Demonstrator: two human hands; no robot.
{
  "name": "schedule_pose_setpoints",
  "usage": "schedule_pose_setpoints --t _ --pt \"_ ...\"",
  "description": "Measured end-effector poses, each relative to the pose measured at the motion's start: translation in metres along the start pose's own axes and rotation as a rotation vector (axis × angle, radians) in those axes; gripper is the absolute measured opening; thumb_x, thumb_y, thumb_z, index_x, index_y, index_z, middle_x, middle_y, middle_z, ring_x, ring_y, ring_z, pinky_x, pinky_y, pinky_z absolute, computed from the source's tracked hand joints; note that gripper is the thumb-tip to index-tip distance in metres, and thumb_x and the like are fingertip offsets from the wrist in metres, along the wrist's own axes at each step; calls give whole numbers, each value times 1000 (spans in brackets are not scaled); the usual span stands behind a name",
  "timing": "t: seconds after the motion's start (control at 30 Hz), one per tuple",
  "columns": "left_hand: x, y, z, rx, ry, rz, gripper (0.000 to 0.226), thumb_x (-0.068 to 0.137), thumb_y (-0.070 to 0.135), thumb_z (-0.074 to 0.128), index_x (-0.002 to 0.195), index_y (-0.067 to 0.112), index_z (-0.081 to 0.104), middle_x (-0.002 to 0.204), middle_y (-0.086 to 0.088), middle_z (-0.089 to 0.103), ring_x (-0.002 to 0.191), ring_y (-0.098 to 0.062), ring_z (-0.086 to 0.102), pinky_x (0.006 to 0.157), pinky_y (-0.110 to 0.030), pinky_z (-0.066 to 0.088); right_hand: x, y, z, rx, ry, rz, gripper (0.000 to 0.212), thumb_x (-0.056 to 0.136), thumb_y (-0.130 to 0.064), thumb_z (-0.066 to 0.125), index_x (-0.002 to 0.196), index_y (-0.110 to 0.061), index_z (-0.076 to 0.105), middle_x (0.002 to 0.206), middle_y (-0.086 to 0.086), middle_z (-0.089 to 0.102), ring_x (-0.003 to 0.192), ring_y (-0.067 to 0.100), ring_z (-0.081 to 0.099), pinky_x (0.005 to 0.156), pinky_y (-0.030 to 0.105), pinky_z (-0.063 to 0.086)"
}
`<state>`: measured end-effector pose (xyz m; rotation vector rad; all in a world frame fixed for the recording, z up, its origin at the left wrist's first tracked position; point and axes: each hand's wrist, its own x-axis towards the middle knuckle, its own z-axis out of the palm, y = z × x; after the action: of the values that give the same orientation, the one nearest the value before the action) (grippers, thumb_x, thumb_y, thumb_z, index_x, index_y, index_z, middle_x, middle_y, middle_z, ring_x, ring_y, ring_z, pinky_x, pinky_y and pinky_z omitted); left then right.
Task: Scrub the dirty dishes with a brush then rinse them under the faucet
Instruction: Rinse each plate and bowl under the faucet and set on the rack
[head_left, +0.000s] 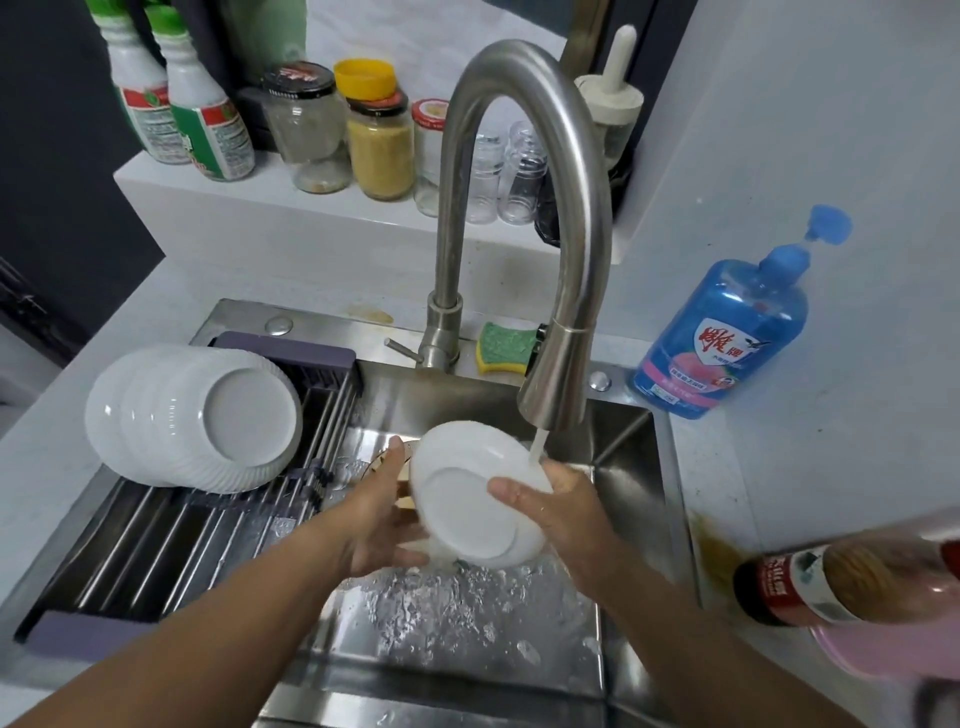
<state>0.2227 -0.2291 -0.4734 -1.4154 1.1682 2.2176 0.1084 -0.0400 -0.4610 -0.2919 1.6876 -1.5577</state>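
Note:
A white dish (467, 506) is tilted over the steel sink (639, 519), its underside facing me. My right hand (556, 506) grips its right rim, thumb across the base. My left hand (382, 514) lies open along the dish's left and lower edge, fingers straight. Water runs from the faucet head (558, 374) onto the dish's upper right rim beside my right hand and drips off the bottom. Several white dishes (208, 415) lean stacked on the drying rack (171, 540) over the sink's left half. No brush is in sight.
A green and yellow sponge (506, 345) lies behind the faucet. A blue soap bottle (727, 338) stands at the right. Jars and bottles (311, 130) line the back ledge. A dark sauce bottle (841, 582) lies at the near right on the counter.

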Motion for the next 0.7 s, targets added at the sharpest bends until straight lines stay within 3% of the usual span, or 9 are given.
schedule_pose_setpoints --t 0.1,0.17,0.27,0.37,0.47,0.53,0.6,0.63,0.7 --pt "-1 6 -13 -128 -215 -181 104 82 88 37 132 -1 50 129 -38 59 108 -47 68 79 -53 62 -10 3 5 -255 26 -122 23 77 -21 89 98 -17 78 82 -7 74 71 8 69 57 23 51" --pt "-1 10 -11 -195 -271 -180 95 89 77 46 133 -7 54 128 -37 61 100 -43 72 79 -50 63 -18 7 8 -479 -11 -228 22 77 -28 89 96 -23 79 76 -12 70 63 1 62 57 19 46" --pt "0 12 0 -123 -205 -141 51 102 31 52 138 -5 55 115 -31 69 85 -39 75 64 -45 64 -19 20 5 -785 -106 -422 36 80 -48 80 113 -34 76 102 -21 76 90 0 70 81 26 55" --pt "5 4 1 -94 -151 -96 40 101 10 43 137 -4 51 110 -30 71 86 -42 74 63 -52 63 -16 26 -5 -1017 -183 -498 49 87 -66 64 121 -32 74 124 -16 72 115 0 64 101 30 51" --pt "10 -2 -2 -76 -126 -25 36 107 18 43 137 0 50 119 -26 70 107 -43 70 82 -62 58 -13 26 -15 -1162 -233 -347 64 96 -72 38 140 -32 61 148 -12 56 137 4 47 117 30 34" --pt "13 -6 1 -89 -116 10 40 109 31 41 135 3 54 119 -22 72 109 -39 70 85 -60 58 -6 30 -18 -1247 -204 -267 62 104 -62 26 151 -27 48 159 -4 43 147 9 33 123 31 21" --pt "14 -11 7 -99 -114 35 44 109 41 38 131 8 58 116 -18 74 109 -36 70 87 -57 58 1 34 -15 -1343 -150 -233 76 101 -64 10 156 -21 39 163 6 35 153 17 23 127 35 12" --pt "14 -13 10 -103 -124 44 47 108 45 37 129 10 59 116 -17 74 108 -35 71 86 -55 59 5 35 -13 -1371 -132 -207 79 99 -66 6 157 -19 36 165 9 31 155 20 19 127 38 8" --pt "15 -16 12 -134 -136 55 49 106 50 35 127 14 61 115 -15 75 103 -32 73 78 -52 62 13 36 -8 -1379 -107 -172 67 106 -58 17 158 -19 31 167 12 25 156 23 15 128 42 4"
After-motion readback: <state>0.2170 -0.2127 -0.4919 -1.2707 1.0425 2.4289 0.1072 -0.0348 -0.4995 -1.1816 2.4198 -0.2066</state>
